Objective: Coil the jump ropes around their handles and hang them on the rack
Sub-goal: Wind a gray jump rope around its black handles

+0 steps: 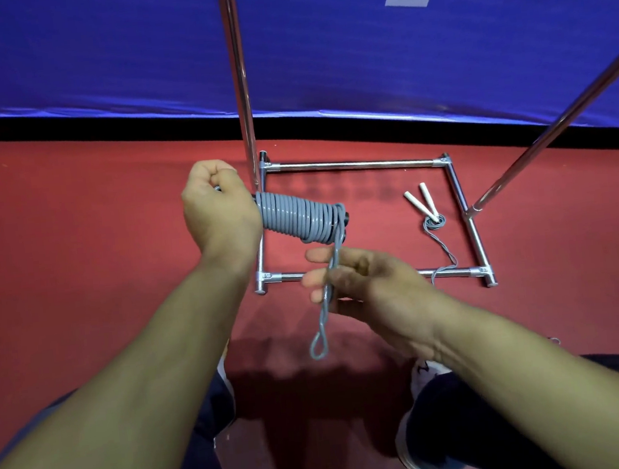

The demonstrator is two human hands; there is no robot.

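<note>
A grey jump rope (299, 218) is wound in tight turns around its dark handles. My left hand (218, 205) is closed around one end of those handles, holding the bundle level above the floor. A doubled tail of the same rope (322, 320) hangs from the coil's right end and ends in a small loop. My right hand (361, 278) pinches that tail just below the coil. A second jump rope with white handles (422, 200) lies on the red floor inside the rack's base, its grey cord trailing over the front bar.
The chrome rack (354, 165) stands on the red floor, with a square base frame, a left upright (239, 74) and a slanting right pole (554, 127). A blue banner (94, 58) runs behind it. My shoes (424, 423) and dark trousers are at the bottom.
</note>
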